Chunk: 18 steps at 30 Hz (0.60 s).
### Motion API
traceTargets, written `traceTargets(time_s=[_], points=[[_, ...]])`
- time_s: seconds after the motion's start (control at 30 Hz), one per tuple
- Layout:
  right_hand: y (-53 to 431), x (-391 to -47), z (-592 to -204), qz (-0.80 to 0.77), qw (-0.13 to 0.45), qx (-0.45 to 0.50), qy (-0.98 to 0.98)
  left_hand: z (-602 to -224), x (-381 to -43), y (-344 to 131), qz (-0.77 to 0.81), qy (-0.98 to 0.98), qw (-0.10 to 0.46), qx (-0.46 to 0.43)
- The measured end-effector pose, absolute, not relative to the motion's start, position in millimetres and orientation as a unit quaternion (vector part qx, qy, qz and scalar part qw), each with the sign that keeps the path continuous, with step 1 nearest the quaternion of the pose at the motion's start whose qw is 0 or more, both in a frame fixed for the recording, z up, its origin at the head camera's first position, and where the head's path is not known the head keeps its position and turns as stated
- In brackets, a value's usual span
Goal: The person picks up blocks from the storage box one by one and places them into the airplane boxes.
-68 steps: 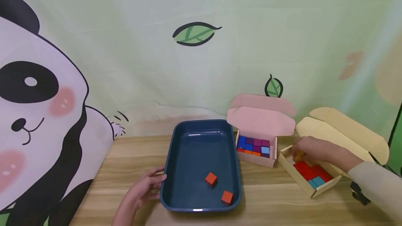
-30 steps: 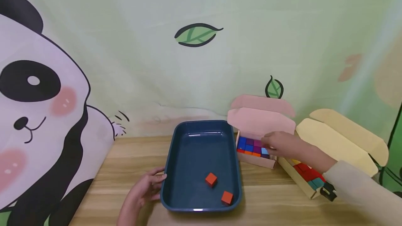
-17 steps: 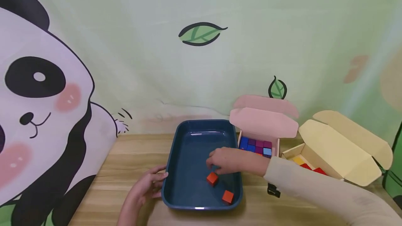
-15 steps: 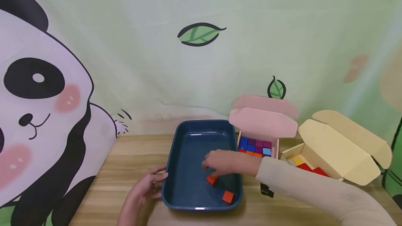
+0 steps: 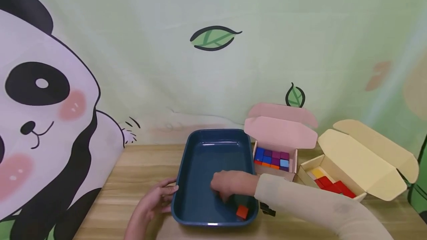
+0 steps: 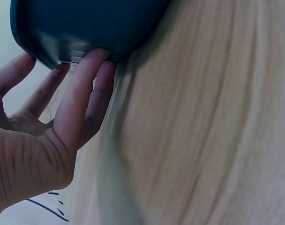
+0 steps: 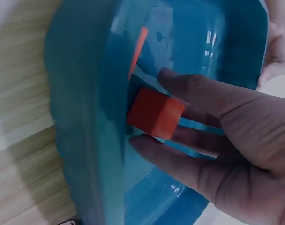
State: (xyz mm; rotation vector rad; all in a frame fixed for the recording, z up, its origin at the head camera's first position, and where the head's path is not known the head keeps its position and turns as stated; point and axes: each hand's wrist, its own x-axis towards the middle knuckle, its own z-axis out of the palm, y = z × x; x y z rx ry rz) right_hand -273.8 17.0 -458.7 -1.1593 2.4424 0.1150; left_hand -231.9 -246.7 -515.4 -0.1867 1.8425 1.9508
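A dark blue tray (image 5: pixel 213 147) stands on the table. My left hand (image 5: pixel 156 199) is at its left side, fingertips touching the outer wall; in the left wrist view the fingers (image 6: pixel 79 98) are spread and fairly straight. My right hand (image 5: pixel 230 184) reaches down inside the tray. Between its thumb and fingers is an orange-red cube (image 7: pixel 154 112), with a visible gap beside the thumb; from above, the hand hides this cube. A second orange-red cube (image 5: pixel 242 212) sits near the tray's front right corner.
Right of the tray, a pink box (image 5: pixel 280 132) with its lid up holds blue, purple and orange cubes. Farther right, an open cream box (image 5: pixel 357 158) contains red and yellow blocks (image 5: pixel 317 173). A panda-printed cloth (image 5: pixel 150 66) hangs behind the table.
My right hand has left the cream box, crossed over the pink box and come down into the tray around one cube. The left hand has stayed at the tray's side.
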Motion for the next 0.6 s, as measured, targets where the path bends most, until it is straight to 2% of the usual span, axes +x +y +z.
traceTargets(time_s=[0.37, 0.6], points=[[26.9, -274.6, -433.9, 0.007, 0.192, -0.421, 0.887, -514.1, -231.2, -245.8, 0.706, 0.670, 0.219, -0.066], [50.8, -283.1, -411.0, -0.023, 0.130, -0.452, 0.882, -514.9, -230.8, -244.4, 0.706, 0.672, 0.213, -0.070]])
